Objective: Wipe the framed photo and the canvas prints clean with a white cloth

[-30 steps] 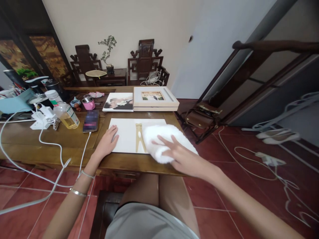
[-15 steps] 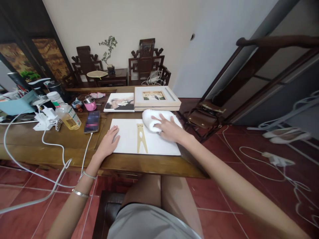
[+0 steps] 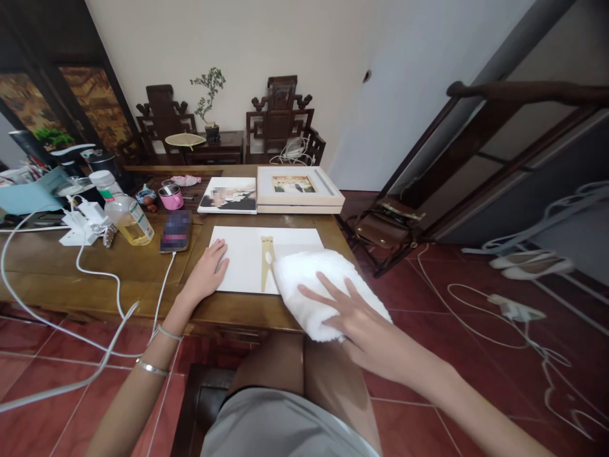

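A white rectangular board [image 3: 240, 266] lies flat near the table's front edge, bearing a tan two-legged, A-shaped figure [image 3: 267, 257]. My left hand [image 3: 207, 270] rests flat at the board's left edge, fingers stretched over its surface. Over the board's right part is a fluffy white cloth [image 3: 309, 289], which also hangs past the front edge. My right hand [image 3: 354, 311] has hold of that cloth, its fingers spread across the top and its thumb side tucked at the near edge. The cloth hides the board's lower right corner and part of the figure.
Behind the board are a photo panel [image 3: 228, 195] and a framed picture [image 3: 299, 189]. To the left stand a phone [image 3: 176, 231] on a white cable, a bottle [image 3: 128, 216], a pink cup [image 3: 171, 197] and a power strip [image 3: 85, 222]. A brown bag [image 3: 383, 228] sits on the right.
My right hand has drawn the white cloth toward me and to the right, from the board's far right corner to its front edge. My left hand has stayed in place.
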`<state>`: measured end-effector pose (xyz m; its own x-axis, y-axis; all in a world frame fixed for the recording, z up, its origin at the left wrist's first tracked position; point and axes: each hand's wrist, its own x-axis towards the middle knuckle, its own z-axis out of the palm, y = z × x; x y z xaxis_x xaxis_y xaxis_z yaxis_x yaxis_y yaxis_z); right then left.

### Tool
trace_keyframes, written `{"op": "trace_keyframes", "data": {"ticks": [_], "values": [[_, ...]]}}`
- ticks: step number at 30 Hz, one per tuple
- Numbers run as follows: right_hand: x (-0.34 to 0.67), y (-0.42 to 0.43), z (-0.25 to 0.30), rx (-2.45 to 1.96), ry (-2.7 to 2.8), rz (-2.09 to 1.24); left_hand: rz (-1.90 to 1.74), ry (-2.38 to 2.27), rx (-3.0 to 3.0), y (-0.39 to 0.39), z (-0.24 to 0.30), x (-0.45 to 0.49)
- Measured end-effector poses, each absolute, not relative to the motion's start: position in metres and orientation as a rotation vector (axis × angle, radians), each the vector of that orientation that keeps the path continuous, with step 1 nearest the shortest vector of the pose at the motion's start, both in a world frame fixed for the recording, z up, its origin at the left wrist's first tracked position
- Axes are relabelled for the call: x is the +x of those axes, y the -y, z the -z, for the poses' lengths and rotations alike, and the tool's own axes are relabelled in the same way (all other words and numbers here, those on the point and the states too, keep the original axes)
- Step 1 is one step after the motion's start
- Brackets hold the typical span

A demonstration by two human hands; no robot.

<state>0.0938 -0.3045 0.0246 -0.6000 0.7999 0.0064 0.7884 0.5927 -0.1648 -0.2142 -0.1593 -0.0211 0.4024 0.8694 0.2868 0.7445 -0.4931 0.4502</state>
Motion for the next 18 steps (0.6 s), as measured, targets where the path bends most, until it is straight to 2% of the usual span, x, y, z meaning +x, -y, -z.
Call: {"op": "trace_keyframes", "data": {"ticks": [11,14,18], "values": [[0.07,0.159,-0.024,-1.672,2.495,-0.286,-0.744,-1.385,2.386,0.158,0.021,-0.218],[0.052,0.161,-0.021,-1.682,2.475,-0.26,-0.755,-1.386,2.374,0.158,0.021,-0.218],[0.033,0.221,-0.022,-1.548,2.581,-0.225,-0.739,-1.407,2.384,0.158,0.021,-0.216]]}}
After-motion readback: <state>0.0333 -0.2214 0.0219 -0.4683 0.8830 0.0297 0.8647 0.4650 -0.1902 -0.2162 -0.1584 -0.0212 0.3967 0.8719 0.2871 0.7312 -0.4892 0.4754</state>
